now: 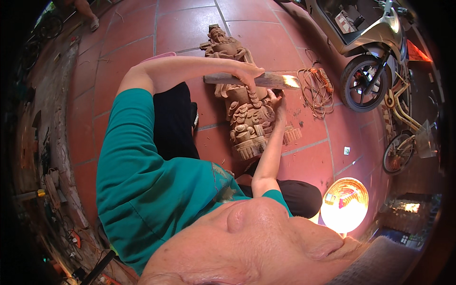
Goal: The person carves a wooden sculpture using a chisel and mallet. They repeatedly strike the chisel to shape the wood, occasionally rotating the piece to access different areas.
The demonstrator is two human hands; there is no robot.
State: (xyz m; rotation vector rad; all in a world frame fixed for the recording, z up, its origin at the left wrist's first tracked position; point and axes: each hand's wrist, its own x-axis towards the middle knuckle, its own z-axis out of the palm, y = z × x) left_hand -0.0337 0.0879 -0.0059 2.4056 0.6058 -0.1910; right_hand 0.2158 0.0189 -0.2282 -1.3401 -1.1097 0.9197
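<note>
A carved wooden statue (247, 111) of a bearded figure in a tall hat lies on the tiled floor before me, its head away from me. My left hand (247, 73) reaches across from the left, its fingers bent around a long, flat greyish bar (273, 80) that lies crosswise over the statue's middle. The bar's right end shines brightly; its material is unclear. My right hand (275, 98) is at the statue's right side, fingers curled by a small dark thing (277, 92), partly hidden, that I cannot make out.
A coiled orange cord (316, 92) lies right of the statue. A motorbike (365, 80) and a bicycle (399, 152) stand farther right. A glowing round lamp (345, 202) is near my right knee. Tools (52, 187) litter the left edge; another person's leg (88, 12) shows far left.
</note>
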